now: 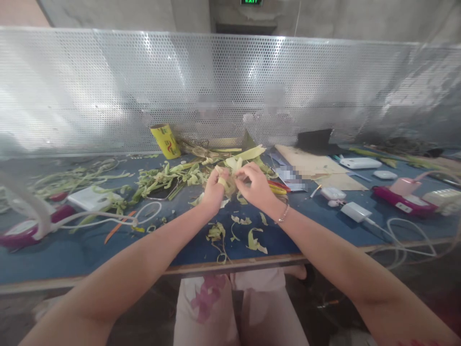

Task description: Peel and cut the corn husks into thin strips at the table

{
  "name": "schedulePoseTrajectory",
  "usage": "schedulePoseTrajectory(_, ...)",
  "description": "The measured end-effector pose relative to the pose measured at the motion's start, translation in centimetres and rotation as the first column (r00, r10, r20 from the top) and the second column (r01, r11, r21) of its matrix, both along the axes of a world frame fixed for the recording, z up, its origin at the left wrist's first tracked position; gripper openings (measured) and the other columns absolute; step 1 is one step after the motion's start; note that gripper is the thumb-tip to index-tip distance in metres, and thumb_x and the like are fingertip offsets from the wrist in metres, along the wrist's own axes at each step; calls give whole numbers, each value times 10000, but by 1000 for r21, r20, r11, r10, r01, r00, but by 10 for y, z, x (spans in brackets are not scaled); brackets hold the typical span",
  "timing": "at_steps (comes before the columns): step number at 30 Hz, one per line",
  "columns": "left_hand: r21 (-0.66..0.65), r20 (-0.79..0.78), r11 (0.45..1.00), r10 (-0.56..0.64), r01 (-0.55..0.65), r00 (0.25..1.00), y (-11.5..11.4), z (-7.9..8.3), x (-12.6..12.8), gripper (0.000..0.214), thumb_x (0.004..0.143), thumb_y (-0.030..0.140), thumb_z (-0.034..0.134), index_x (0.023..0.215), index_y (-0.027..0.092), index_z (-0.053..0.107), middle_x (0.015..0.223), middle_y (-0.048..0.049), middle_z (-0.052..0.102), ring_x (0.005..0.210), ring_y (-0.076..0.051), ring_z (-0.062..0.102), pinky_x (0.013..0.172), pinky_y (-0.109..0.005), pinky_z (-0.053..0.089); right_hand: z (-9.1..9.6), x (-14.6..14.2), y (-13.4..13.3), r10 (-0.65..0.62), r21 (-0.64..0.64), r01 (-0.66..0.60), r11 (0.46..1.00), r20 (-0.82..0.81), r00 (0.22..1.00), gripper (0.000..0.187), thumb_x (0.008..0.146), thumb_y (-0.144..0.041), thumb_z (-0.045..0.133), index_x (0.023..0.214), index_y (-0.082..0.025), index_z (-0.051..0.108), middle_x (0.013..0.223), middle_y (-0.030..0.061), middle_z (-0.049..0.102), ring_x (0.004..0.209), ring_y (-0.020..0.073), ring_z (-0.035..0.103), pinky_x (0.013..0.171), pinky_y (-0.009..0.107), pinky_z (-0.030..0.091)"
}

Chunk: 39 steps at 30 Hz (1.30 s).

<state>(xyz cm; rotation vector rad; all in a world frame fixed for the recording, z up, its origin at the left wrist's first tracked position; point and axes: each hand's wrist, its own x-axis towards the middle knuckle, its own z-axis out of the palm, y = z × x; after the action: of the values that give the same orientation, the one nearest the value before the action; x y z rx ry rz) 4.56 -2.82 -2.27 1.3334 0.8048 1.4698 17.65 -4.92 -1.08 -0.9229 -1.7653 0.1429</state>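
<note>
My left hand [215, 188] and my right hand [254, 184] meet over the middle of the blue table [194, 250]. Both have their fingers pinched on a small bundle of pale green leaf strips [233, 166] held between them. A yellow band wraps a finger of my left hand. A thin bracelet sits on my right wrist. Torn leaf scraps [252, 238] lie on the table just below my hands.
A heap of green leaf strips [169, 178] spreads left of my hands. A yellow roll [165, 141] leans on the perforated metal screen [230, 86]. Chargers, white cables [355, 211], pink devices [403, 197] and cardboard [313, 166] lie right; another pink device [25, 230] lies left.
</note>
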Motion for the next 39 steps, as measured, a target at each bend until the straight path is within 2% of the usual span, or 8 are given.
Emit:
schedulePoseTrajectory(7, 33, -26, 999, 28, -27, 999, 7, -1, -6, 260, 762, 447, 561, 738, 198, 492, 587, 48, 457, 500, -63, 437, 477, -184, 361, 1, 3, 5, -22, -313, 2, 950, -61, 998, 199, 809, -324, 481, 662, -194, 513, 594, -10, 492, 560, 127, 452, 569, 278, 377)
schedulePoseTrajectory(11, 74, -90, 997, 7, 0, 996, -1, 3, -2, 294, 732, 472, 597, 696, 192, 512, 593, 43, 481, 548, -69, 445, 518, -185, 368, -1, 2, 10, 86, -462, -198, 864, -253, 964, 301, 817, -446, 461, 674, -189, 524, 596, -19, 482, 562, 117, 451, 536, 254, 377)
schedulePoseTrajectory(13, 85, -102, 996, 11, -2, 995, -6, 7, -1, 308, 713, 476, 618, 663, 189, 517, 579, 40, 475, 560, -76, 441, 530, -189, 366, -2, 0, 10, 143, -454, -308, 836, -362, 921, 264, 806, -448, 489, 800, -196, 567, 640, -16, 520, 602, 127, 490, 558, 254, 411)
schedulePoseTrajectory(15, 103, -119, 994, 45, -32, 992, -8, 9, -1, 312, 710, 469, 624, 637, 184, 521, 570, 36, 469, 556, -78, 423, 524, -189, 354, -3, -1, 10, 156, -408, -314, 857, -374, 914, 266, 800, -439, 515, 927, -214, 581, 670, -12, 545, 629, 138, 511, 583, 261, 428)
schedulePoseTrajectory(21, 87, -173, 986, 153, -140, 973, -3, 7, -7, 274, 720, 440, 603, 685, 169, 583, 592, 22, 516, 574, -93, 444, 508, -194, 353, -4, -2, 4, 119, -140, -135, 981, -116, 986, 208, 852, -348, 484, 947, -203, 600, 620, -13, 477, 597, 137, 462, 580, 270, 410)
schedulePoseTrajectory(27, -43, -111, 999, 1, -5, 994, 6, 0, -6, 203, 660, 334, 625, 728, 143, 608, 576, 17, 540, 535, -92, 476, 497, -204, 373, -5, 4, 3, 98, 137, -115, 984, 125, 987, 216, 884, -286, 451, 868, -176, 636, 909, 78, 540, 821, 171, 525, 747, 327, 463)
schedulePoseTrajectory(33, -187, -3, 969, -165, 162, 986, 11, -10, -4, 179, 552, 229, 628, 704, 135, 612, 626, -5, 603, 581, -115, 547, 562, -231, 428, -2, 3, 0, 295, 118, -332, 936, 254, 921, 272, 915, -258, 400, 1020, -209, 645, 1062, 69, 612, 1014, 171, 548, 916, 341, 442)
schedulePoseTrajectory(39, -214, -108, 968, -158, 132, 982, 8, -4, -6, 166, 535, 237, 655, 657, 127, 631, 555, -5, 581, 536, -108, 518, 523, -224, 390, 0, 2, 0, 395, -78, -391, 917, 33, 918, 216, 855, -299, 512, 912, -223, 706, 937, 36, 678, 905, 160, 607, 843, 316, 477)
